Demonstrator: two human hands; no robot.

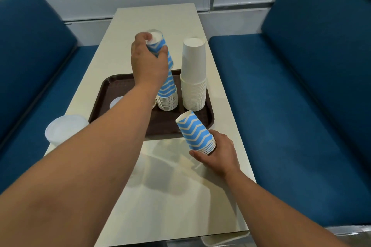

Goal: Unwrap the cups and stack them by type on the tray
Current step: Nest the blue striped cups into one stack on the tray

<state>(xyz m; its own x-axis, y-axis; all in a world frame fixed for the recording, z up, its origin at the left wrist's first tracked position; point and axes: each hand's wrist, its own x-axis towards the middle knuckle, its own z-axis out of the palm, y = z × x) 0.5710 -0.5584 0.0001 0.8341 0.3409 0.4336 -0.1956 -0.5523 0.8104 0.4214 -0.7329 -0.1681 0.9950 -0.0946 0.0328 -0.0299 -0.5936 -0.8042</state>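
Blue booth seats (pixel 313 86) flank a long pale desk (pixel 180 196) that carries a dark brown tray (pixel 112 88). On the tray stand two upside-down stacks: a tall blue-and-white zigzag stack (pixel 167 94) and, just beside it to the right, a plain white stack (pixel 193 78). The left hand (pixel 147 60) is curled round the topmost zigzag cup, fingers over its upturned base, apparently seating it on that stack. The right hand (pixel 217 153) grasps a short nested bundle of zigzag cups (pixel 195 132), tilted, above the desk at the tray's near edge. Clear plastic wrap (pixel 176 158) lies on the desk under that hand. A translucent lid-like piece (pixel 64 129) sits at the desk's left edge, and another pale round piece (pixel 116 102) rests on the tray, partly hidden by the forearm.

The zigzag stack leans slightly and is slender; a sideways push as the left hand lets go could tip it against the white stack and topple both. Adding the bundle on top raises that risk, and a loose hold on the tilted bundle could let cups slide out.
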